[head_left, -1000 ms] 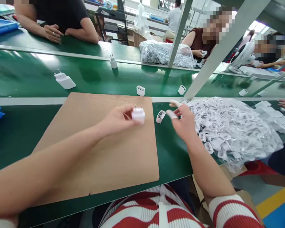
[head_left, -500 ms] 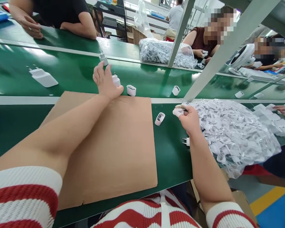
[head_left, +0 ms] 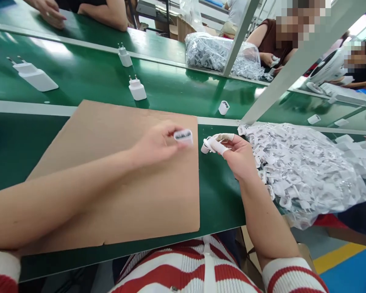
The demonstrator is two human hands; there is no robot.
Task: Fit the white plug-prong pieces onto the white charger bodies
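Note:
My left hand (head_left: pixel 158 142) is over the cardboard sheet (head_left: pixel 134 183), closed on a white charger housing (head_left: pixel 183 137) whose open end faces me; motion blurs it slightly. To its right, my right hand (head_left: pixel 239 152), with white coverings on its fingertips, pinches a small white plastic part (head_left: pixel 210 144), partly hidden by the fingers. Just behind those fingertips, another charger housing (head_left: pixel 204 149) stands on the green table. Beyond the cardboard are two white plug chargers, a nearer one (head_left: pixel 137 89) and a farther one (head_left: pixel 125 56), pins up.
A larger white plug charger (head_left: pixel 36 76) lies at far left. One open housing (head_left: pixel 223 107) stands near a slanted metal post (head_left: pixel 280 77). At right lies a clear bag of small white parts (head_left: pixel 305 171). Across the table, co-workers sit by another filled bag (head_left: pixel 213 53).
My left hand has come back from beside the plug chargers and now holds a charger housing over the cardboard. My right hand has moved slightly left with its white part.

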